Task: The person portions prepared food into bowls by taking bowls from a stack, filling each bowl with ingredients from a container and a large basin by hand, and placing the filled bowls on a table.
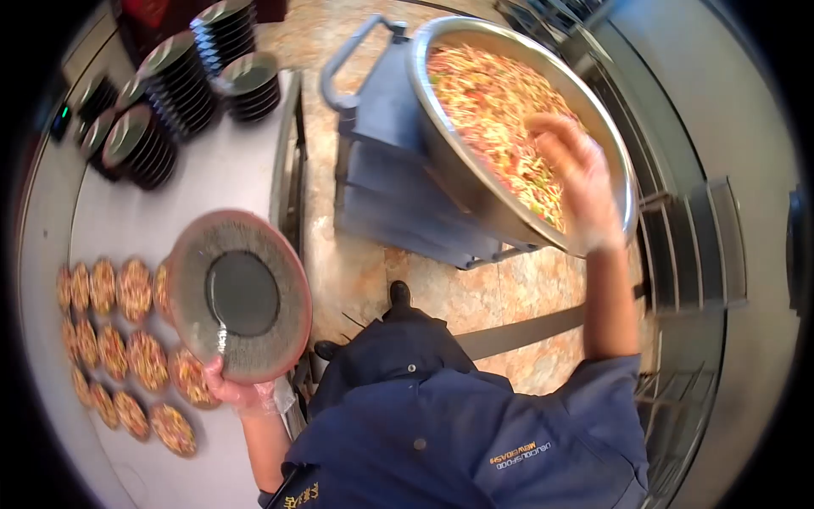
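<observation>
My left hand [237, 392], in a clear glove, grips the lower rim of a round grey bowl with a reddish edge [199, 331]; the bowl holds nothing. My right hand [572, 174], also gloved and blurred by motion, is over the right side of a large steel basin [441, 114]. Shredded, mixed-colour food [492, 102] fills the basin. The fingers of that hand look stretched out, with no food visible in them. Below and left of the bowl, rows of round portions of similar food [147, 360] lie on the white table [203, 182].
Stacks of dark bowls [174, 81] stand at the table's far end. The basin rests on a grey cart [398, 187] with a handle [352, 55]. Metal racks [691, 246] line the right side. My shoes [400, 293] are on the tiled floor between table and cart.
</observation>
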`<act>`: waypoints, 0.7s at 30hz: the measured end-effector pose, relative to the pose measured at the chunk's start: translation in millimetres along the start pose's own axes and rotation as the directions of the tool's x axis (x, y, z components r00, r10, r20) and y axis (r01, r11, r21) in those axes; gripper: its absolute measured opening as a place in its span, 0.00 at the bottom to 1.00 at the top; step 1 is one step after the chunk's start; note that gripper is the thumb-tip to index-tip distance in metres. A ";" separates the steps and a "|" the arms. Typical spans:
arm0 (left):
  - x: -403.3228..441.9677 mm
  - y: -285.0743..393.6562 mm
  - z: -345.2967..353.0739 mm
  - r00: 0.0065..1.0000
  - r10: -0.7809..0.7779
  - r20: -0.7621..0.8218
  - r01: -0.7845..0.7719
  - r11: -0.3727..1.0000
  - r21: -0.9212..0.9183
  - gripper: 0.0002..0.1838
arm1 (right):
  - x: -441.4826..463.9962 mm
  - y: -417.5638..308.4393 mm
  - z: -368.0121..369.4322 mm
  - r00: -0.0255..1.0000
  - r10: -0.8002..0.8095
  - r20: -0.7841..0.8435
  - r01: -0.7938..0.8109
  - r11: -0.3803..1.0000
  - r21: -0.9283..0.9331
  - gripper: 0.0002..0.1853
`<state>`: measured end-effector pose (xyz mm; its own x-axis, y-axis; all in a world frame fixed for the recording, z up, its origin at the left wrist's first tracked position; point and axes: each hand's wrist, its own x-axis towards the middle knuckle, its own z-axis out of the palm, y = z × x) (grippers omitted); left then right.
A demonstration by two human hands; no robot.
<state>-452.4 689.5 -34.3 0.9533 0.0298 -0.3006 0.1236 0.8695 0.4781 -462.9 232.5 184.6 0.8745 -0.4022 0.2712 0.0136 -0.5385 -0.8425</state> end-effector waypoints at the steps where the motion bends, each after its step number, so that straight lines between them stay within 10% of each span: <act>1: 9.6 -15.2 36.6 0.999 -0.024 0.035 0.024 1.000 0.014 0.35 | 22.0 37.6 -49.9 0.994 0.062 -0.089 -0.076 0.983 -0.165 0.23; 3: 28.1 -47.9 113.5 0.992 -0.098 0.080 0.099 0.995 -0.002 0.34 | 62.4 153.5 -162.4 0.959 0.245 -0.142 -0.277 0.917 -0.287 0.36; 5: 37.5 -91.6 187.9 0.994 -0.088 0.066 0.087 0.996 0.016 0.34 | 84.0 271.6 -253.6 0.714 0.606 -0.351 -0.668 0.739 -0.083 0.42; 10: 106.7 -208.5 330.0 0.989 -0.042 0.143 0.037 0.999 0.037 0.35 | 126.1 540.8 -397.7 0.498 0.755 -0.427 -0.844 0.536 -0.035 0.33; 11: 124.6 -230.5 349.1 0.977 0.007 0.211 -0.012 1.000 0.021 0.35 | 146.6 509.1 -368.8 0.398 0.873 -0.283 -0.731 0.488 0.477 0.28; 12: 140.5 -247.6 363.1 0.959 0.052 0.277 -0.058 0.998 0.012 0.35 | 156.6 467.5 -337.5 0.425 0.896 -0.131 -0.693 0.414 0.590 0.26; 21: 173.7 -304.6 397.1 0.980 0.098 0.173 -0.103 0.994 0.023 0.38 | 255.1 420.3 -291.2 0.624 0.733 0.269 -0.776 0.544 0.319 0.26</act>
<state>-215.0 234.0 95.6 0.9940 0.0288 -0.1052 0.0309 0.8505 0.5250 -375.4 -312.1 35.2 0.6864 -0.4469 -0.5736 -0.5167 0.2553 -0.8172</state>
